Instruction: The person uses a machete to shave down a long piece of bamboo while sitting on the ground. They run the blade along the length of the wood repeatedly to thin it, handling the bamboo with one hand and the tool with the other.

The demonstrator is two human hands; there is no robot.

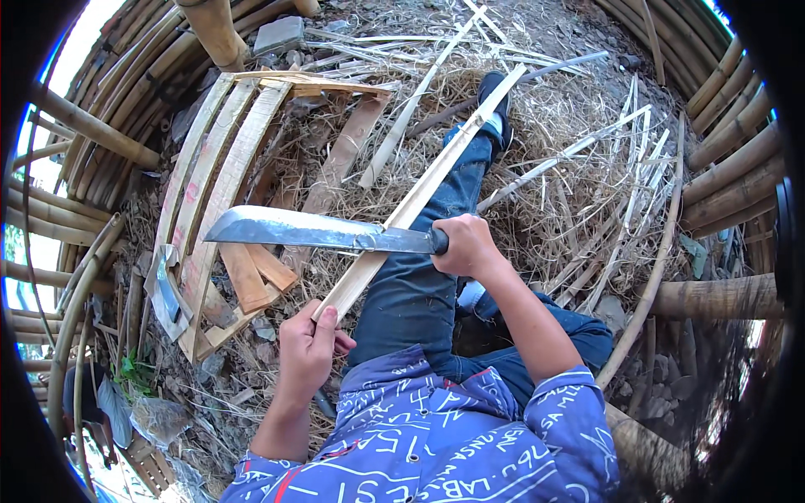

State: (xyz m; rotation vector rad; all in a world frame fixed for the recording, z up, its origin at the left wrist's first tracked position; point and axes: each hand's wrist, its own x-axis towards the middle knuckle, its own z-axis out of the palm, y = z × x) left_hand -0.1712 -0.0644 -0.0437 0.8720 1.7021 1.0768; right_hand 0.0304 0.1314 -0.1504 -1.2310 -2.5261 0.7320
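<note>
Blue shirt, left hand pinching pale strip, right hand gripping machete across it

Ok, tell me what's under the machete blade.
Beneath the machete blade, a wooden strip crosses at a slant; a jeans leg and, near the tip, a wooden slat show past its edges. The parts directly behind it are covered.

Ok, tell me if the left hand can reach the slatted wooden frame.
Likely yes, once the left hand releases the pale strip: the slatted wooden frame lies just to its left.
</note>
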